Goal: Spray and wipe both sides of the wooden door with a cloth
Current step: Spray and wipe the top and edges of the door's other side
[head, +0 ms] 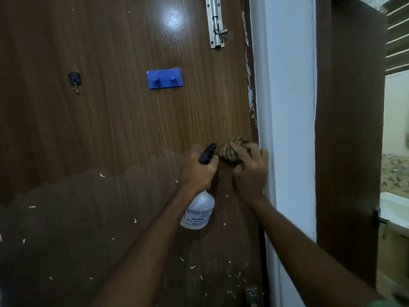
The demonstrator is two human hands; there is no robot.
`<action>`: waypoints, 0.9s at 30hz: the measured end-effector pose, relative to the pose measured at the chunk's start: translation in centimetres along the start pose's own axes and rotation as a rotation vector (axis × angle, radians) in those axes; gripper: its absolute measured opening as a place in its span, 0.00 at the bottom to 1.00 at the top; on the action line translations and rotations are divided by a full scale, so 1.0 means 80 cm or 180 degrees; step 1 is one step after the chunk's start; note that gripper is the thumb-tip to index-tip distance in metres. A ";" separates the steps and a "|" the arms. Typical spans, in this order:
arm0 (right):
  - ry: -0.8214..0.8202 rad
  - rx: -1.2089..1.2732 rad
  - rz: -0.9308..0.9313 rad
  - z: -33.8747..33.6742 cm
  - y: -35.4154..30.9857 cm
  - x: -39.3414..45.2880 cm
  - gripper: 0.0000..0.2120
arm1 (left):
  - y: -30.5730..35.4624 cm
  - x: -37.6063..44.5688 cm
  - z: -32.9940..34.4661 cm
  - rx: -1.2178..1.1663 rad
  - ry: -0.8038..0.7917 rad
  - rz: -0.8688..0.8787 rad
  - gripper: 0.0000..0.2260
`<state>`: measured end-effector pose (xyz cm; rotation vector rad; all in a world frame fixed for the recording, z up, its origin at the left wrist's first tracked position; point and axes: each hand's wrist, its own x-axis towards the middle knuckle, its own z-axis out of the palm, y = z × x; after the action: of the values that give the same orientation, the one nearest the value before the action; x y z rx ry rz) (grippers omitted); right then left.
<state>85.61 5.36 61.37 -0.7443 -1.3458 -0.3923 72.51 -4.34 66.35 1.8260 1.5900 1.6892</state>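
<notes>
Cloth (235, 150) against door (124, 120); latch (216, 23), blue hooks (164, 78) above.

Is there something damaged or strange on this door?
Yes. The door has white paint flecks scattered over its lower half and white smears along its right edge by the frame. The lower half also looks duller than the glossy top. The bolt and blue hook rack look intact.

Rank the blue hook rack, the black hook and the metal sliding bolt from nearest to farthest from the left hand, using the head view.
1. Blue hook rack, above the left hand.
2. Metal sliding bolt, top, up-right.
3. Black hook, far up-left.
</notes>
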 end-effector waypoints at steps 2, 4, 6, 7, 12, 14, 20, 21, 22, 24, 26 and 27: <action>-0.0112 0.0064 0.0015 -0.006 -0.002 -0.056 0.23 | -0.006 -0.001 -0.001 0.0032 -0.0014 -0.0005 0.18; -0.0286 0.0152 0.0023 -0.010 -0.003 -0.063 0.22 | -0.011 -0.002 -0.001 0.0019 -0.0044 -0.0033 0.19; -0.0314 0.0193 0.0051 -0.007 -0.010 -0.020 0.24 | -0.015 -0.002 0.000 -0.0004 -0.0034 -0.0039 0.19; -0.0251 0.0161 0.0095 -0.005 -0.017 0.008 0.25 | -0.017 -0.002 0.000 -0.0003 -0.0025 -0.0053 0.19; 0.0004 0.0104 0.0095 0.003 -0.020 0.053 0.26 | -0.028 -0.005 -0.002 0.0068 -0.0015 -0.0135 0.18; -0.0071 0.0142 -0.0005 -0.004 -0.004 -0.012 0.27 | -0.038 -0.010 -0.002 0.0170 0.0058 -0.0156 0.18; -0.0461 0.0192 0.0146 -0.022 0.011 -0.092 0.24 | -0.052 -0.028 0.006 0.0305 0.0127 -0.0187 0.19; -0.0373 0.0189 0.0238 -0.017 0.005 -0.061 0.25 | -0.051 -0.028 0.007 0.0270 0.0059 -0.0197 0.20; -0.0275 0.0202 0.0307 -0.014 -0.005 -0.025 0.25 | -0.048 -0.027 0.007 0.0251 0.0029 -0.0197 0.21; -0.0092 0.0218 0.0356 -0.007 -0.013 0.036 0.25 | -0.045 -0.026 0.007 0.0267 0.0058 -0.0155 0.21; 0.0000 0.0149 0.0298 -0.002 -0.014 0.048 0.26 | -0.045 -0.022 0.008 0.0235 0.0075 -0.0108 0.21; 0.0009 0.0100 0.0246 -0.002 -0.012 0.033 0.26 | -0.048 -0.020 0.008 0.0229 0.0086 -0.0103 0.21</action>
<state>85.64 4.98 64.13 -0.7669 -1.3135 -0.3101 71.23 -3.72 62.36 1.8075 1.7028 1.6708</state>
